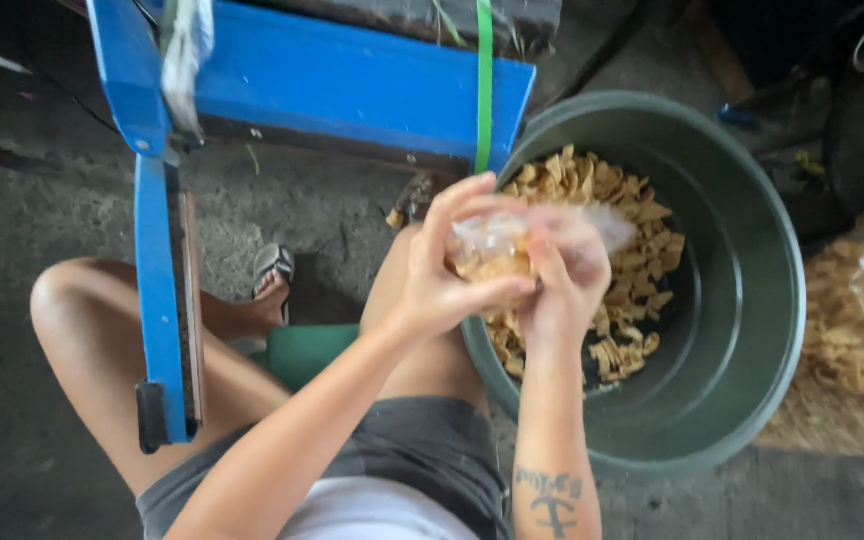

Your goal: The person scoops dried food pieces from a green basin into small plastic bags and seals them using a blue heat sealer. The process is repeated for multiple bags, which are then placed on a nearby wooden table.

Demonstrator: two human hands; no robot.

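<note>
Nearest the camera, a white shirt hem and dark grey shorts (pixel 422 450) show at the bottom edge, with two bare forearms rising from them; the right forearm carries a dark tattoo (pixel 550 492) near the elbow. The person sits low, bare knees spread, one foot in a grey striped sandal (pixel 272 268) on the rough grey concrete floor (pixel 12 420).

Both hands meet above the near rim of the tub. The left hand (pixel 442 275) curls around the side of a small clear plastic bag (pixel 497 245), thumb below and fingers arched over the top. The right hand (pixel 562 285) pinches the bag from the other side, its fingers pressed on the film. The bag is thin, crinkled and glossy, part-filled with pale golden chips; its long axis lies roughly left to right, and its loose mouth end trails to the right over the tub.

Under the hands stands a round, smooth, dark green plastic tub (pixel 752 330), holding a heap of flat, irregular tan chips (pixel 622 210) banked toward its left side.

At left, a blue painted metal frame (pixel 162 300) runs down beside the knee, joined to a wide blue panel (pixel 352 85) further off, crossed by a narrow green strap (pixel 484 80). At the right edge lies a large clear bag of similar chips (pixel 862 330).
</note>
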